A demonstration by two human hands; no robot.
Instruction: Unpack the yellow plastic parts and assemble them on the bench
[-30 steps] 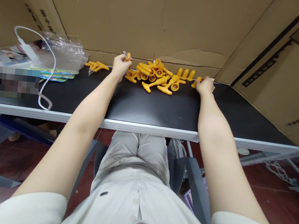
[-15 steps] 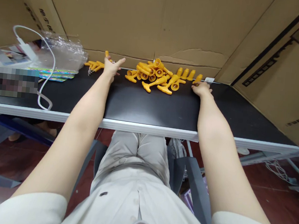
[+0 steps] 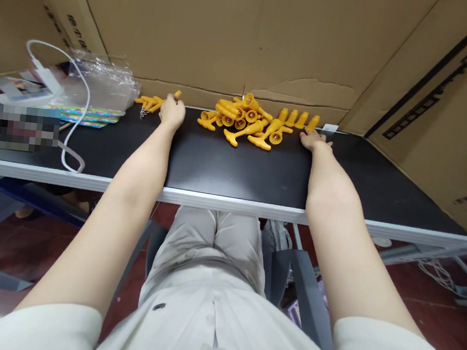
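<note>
Left hand (image 3: 172,112) curled on the black table (image 3: 226,163), fingertips at an orange piece (image 3: 177,94) at its 12 o'clock; true grip cannot be told. Small orange cluster (image 3: 149,102) just beside, at its 9 o'clock. Right hand (image 3: 313,139) lies flat, fingers loose, holding nothing. Row of four upright orange pieces (image 3: 296,119) at its 11 o'clock; main orange pile (image 3: 243,119) between the hands.

Orange plastic pieces (image 3: 245,119); black table (image 3: 226,163); white cable (image 3: 73,108); brown cardboard (image 3: 215,28).
</note>
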